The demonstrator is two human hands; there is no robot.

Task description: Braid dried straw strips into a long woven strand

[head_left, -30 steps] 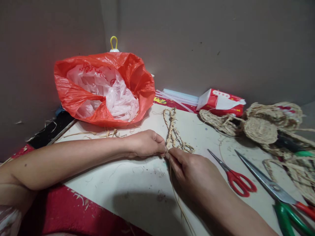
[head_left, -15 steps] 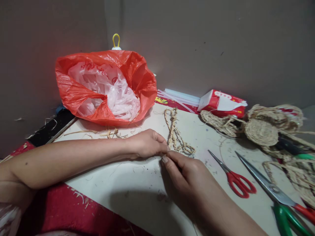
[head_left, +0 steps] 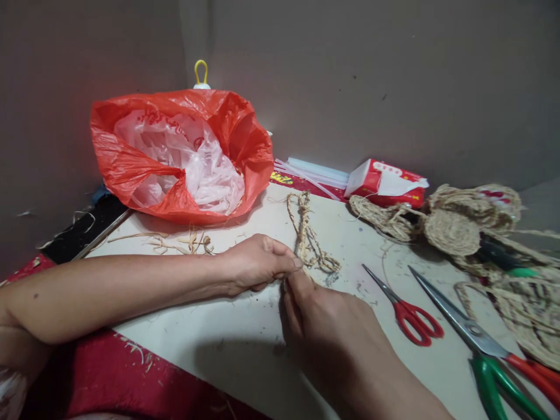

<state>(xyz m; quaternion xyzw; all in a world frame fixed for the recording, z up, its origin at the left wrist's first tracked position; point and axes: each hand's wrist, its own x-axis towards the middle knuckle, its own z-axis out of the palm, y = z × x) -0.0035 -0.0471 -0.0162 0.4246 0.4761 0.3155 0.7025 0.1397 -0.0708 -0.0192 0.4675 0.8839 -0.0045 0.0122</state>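
A thin braided straw cord [head_left: 311, 238] lies in loops on the white board [head_left: 210, 326], just beyond my fingers. One end of it runs down to where my hands meet. My left hand [head_left: 258, 262] is closed in a pinch on the cord's end, its thumb and forefinger together. Right against it, my right hand [head_left: 332, 326] is also closed, seen from the back. My fingers hide most of the held piece. To the right lie small scissors with red handles [head_left: 417, 321].
Large shears [head_left: 470, 329] with red and green handles lie at the right. Behind them are coiled straw braids [head_left: 452, 232] and a red tissue pack [head_left: 385, 182]. A red plastic bag [head_left: 245, 192] holding white bags stands at the back left. Loose straw scraps [head_left: 192, 240] lie before it.
The view has shifted slightly to the right. My right hand has turned over, hiding its thumb, and my left thumb has come forward over the pinch point.
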